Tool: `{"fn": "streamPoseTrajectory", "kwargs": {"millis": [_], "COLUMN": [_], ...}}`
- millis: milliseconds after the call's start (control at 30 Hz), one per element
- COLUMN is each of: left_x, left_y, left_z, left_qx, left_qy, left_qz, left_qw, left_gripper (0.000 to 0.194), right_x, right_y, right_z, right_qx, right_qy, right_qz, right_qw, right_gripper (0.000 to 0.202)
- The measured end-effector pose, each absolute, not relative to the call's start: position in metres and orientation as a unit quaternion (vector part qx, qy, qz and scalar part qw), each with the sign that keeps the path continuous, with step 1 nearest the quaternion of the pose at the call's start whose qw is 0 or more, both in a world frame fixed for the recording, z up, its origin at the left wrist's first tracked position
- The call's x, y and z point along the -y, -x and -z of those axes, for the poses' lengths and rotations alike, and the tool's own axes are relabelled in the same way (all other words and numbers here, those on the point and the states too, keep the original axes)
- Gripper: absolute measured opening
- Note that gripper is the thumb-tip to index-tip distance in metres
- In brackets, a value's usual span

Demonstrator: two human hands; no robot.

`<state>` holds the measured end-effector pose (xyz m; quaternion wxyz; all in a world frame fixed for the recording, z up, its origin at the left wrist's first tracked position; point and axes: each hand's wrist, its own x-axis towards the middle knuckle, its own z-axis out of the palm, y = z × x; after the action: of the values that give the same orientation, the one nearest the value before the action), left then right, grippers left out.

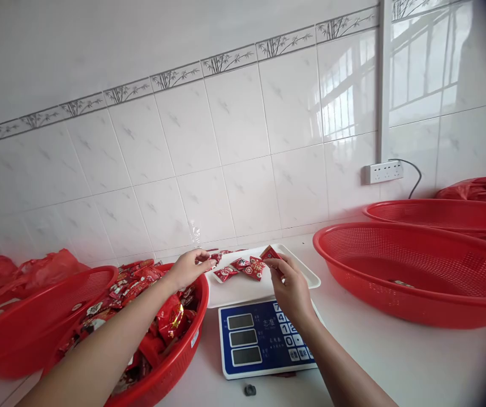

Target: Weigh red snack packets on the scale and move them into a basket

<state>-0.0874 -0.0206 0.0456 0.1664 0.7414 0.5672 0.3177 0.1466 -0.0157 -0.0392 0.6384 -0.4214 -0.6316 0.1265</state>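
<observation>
My left hand [190, 268] is over the left edge of a white tray [243, 293], fingers closed on a small red candy packet [214, 257]. On the tray's right side, my right hand [291, 284] pinches a dark red packet [270, 252]. Between both hands, several red wrapped packets [240, 264] lie on the tray. In front of the tray is the blue keypad panel of a digital scale [268, 339]; my right hand and wrist cover part of its keys. The three display windows look dark.
A red basket [202, 299] full of red packets stands left of the scale, with another red basket [17, 333] and red plastic bags [47, 271] beyond it. Red mesh baskets [416, 305] stand at right. A small dark object [250, 390] lies before the scale. A power strip [384, 172] is on the tiled wall.
</observation>
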Motion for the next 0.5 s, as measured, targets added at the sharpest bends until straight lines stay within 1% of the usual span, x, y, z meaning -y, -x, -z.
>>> {"fn": "streamPoseTrajectory", "kwargs": {"millis": [67,133,200,300,367,467,500], "left_x": [0.033,0.045,0.051,0.046,0.037,0.022,0.017], "left_y": [0.106,0.122,0.134,0.147,0.149,0.144,0.141], "left_z": [-0.052,-0.057,-0.058,-0.047,-0.033,-0.008,0.000], "left_qx": [-0.587,-0.586,-0.583,-0.617,-0.645,-0.667,-0.675], "left_qy": [-0.737,-0.748,-0.757,-0.750,-0.739,-0.730,-0.725], "left_qz": [-0.266,-0.184,-0.119,-0.101,-0.070,-0.014,-0.015], "left_qw": [0.204,0.253,0.269,0.217,0.180,0.147,0.137], "left_gripper": [0.037,0.035,0.033,0.033,0.026,0.009,0.012], "right_x": [0.016,0.016,0.016,0.018,0.019,0.018,0.017], "right_y": [-0.146,-0.145,-0.144,-0.144,-0.143,-0.144,-0.144], "right_z": [0.040,0.040,0.041,0.041,0.041,0.042,0.042], "right_qx": [0.631,0.632,0.635,0.642,0.645,0.648,0.648], "right_qy": [0.419,0.418,0.419,0.427,0.435,0.444,0.446], "right_qz": [-0.126,-0.125,-0.124,-0.120,-0.118,-0.112,-0.109], "right_qw": [0.640,0.641,0.637,0.625,0.617,0.608,0.607], "right_gripper": [0.025,0.024,0.024,0.024,0.024,0.025,0.025]}}
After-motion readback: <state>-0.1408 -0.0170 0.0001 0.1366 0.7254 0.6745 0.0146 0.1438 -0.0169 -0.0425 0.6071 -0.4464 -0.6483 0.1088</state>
